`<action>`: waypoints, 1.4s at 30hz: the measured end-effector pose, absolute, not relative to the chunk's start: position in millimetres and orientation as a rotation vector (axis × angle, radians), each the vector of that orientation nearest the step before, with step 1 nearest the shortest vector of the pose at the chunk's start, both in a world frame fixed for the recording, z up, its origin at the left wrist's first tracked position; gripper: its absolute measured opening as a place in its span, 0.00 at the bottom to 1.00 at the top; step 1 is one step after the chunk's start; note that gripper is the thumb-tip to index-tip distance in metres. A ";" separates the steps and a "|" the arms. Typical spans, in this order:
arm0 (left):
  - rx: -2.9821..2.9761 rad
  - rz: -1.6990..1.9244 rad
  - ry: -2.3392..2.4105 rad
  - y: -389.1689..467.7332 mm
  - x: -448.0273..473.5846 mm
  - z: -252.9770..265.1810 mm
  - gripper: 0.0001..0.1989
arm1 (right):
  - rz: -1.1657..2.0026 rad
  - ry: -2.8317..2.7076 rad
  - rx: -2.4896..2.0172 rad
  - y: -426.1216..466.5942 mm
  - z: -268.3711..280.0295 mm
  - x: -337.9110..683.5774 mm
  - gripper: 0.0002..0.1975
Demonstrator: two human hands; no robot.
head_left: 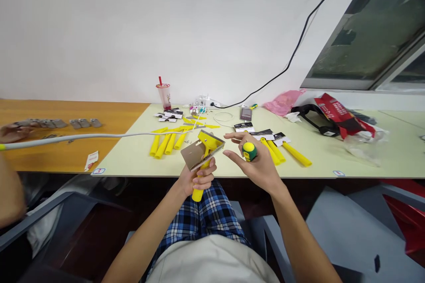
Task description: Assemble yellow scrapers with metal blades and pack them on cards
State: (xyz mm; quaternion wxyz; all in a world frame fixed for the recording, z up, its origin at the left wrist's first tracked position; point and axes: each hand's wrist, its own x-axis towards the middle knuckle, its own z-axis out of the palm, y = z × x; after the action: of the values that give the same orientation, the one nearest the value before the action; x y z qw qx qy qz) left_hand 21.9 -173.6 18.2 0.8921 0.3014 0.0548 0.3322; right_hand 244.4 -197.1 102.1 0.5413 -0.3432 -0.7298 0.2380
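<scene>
Loose yellow handles (pixel 165 143) lie in row on pale surface (pixel 133 157), left of centre. Left hand (pixel 195 178), grip closed around handle of yellow scraper (pixel 203 154), holds it upright at surface's near edge, blade end up. Right hand (pixel 255 161), just beside scraper, clasps green-and-yellow screwdriver (pixel 249 151); forefinger and thumb extended. More yellow handles (pixel 289 153) farther right.

Pale green table (pixel 139 159) — yellow handles (pixel 166 143), pkg cards (pixel 262 132), drink cup (pixel 164 95), pink bag (pixel 282 101).
</scene>
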 end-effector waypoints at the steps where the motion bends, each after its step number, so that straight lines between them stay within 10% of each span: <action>1: 0.633 0.671 0.101 -174.0 22.3 16.6 0.15 | 0.555 -1.753 -0.801 -196.4 101.6 243.8 0.18; 26: 0.952 1.111 0.339 -184.1 53.2 12.6 0.31 | 0.390 -1.605 -0.898 -188.5 96.7 250.5 0.24; 42: 1.320 1.354 0.580 -189.7 41.1 31.5 0.21 | 0.620 -1.851 -0.698 -204.2 109.1 250.8 0.21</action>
State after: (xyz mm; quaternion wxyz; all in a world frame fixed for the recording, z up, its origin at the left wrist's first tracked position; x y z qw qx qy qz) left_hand 41.1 -189.7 31.5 0.5496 0.5575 0.2451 0.5719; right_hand 250.8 -204.2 109.1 0.5091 -0.2899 -0.7684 0.2575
